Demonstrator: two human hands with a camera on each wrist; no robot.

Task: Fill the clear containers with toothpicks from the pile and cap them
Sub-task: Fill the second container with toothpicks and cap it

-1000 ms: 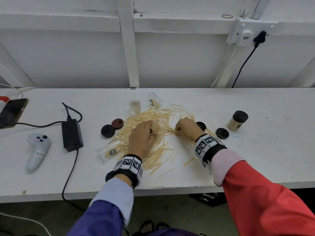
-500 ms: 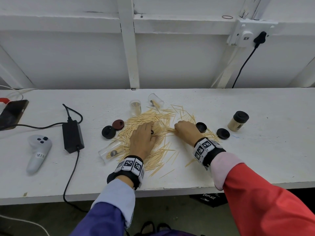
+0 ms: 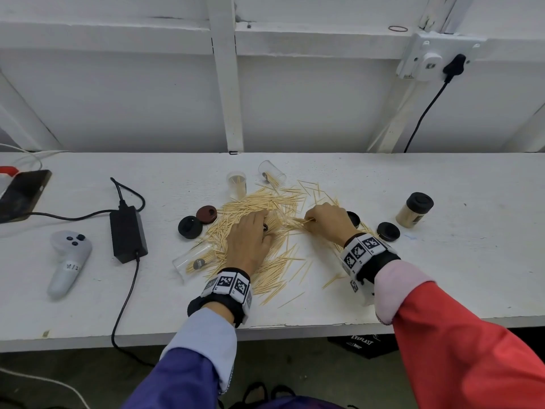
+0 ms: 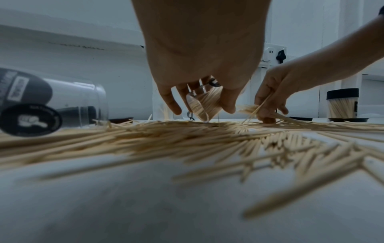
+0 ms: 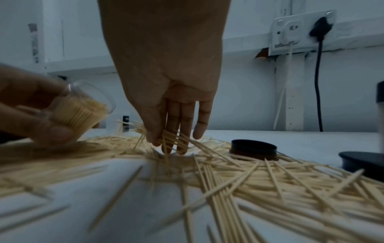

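A person's left hand (image 3: 247,240) held a clear tub (image 4: 204,105) tipped on its side over the toothpick pile (image 3: 259,208), fingers curled round it, its mouth turned toward the right hand & already packed w/ picks. The right hand (image 3: 330,221), just beside it on the pile, had its fingers (image 5: 180,131) pointing down, close together, gathering a small bunch of picks against the thumb. The pile sprawled across the middle of the white bench (image 3: 442,276), strays trailing toward the near edge.

Around it: an empty tub (image 3: 191,259) lay on its side at the pile's left edge, near the left wrist, a few picks inside. At the far edge one tub (image 3: 236,184) stood upright w/ a few picks in it; another (image 3: 272,174) lay tipped beside it. A black cap (image 3: 190,227) & a brown cap (image 3: 206,214) sat touching each other left of the pile. Two more black caps lay to the right: one (image 3: 354,218) partly hidden behind the right hand, one (image 3: 388,231) just past the wrist. A filled, capped tub (image 3: 414,210) stood upright, apart, farther right.

Well to the left were a black power brick (image 3: 128,234) w/ its cord, a white controller (image 3: 69,261) and a phone (image 3: 23,193) at the bench's edge. A wall socket (image 3: 427,57) w/ a black plug hung on the white wall behind.
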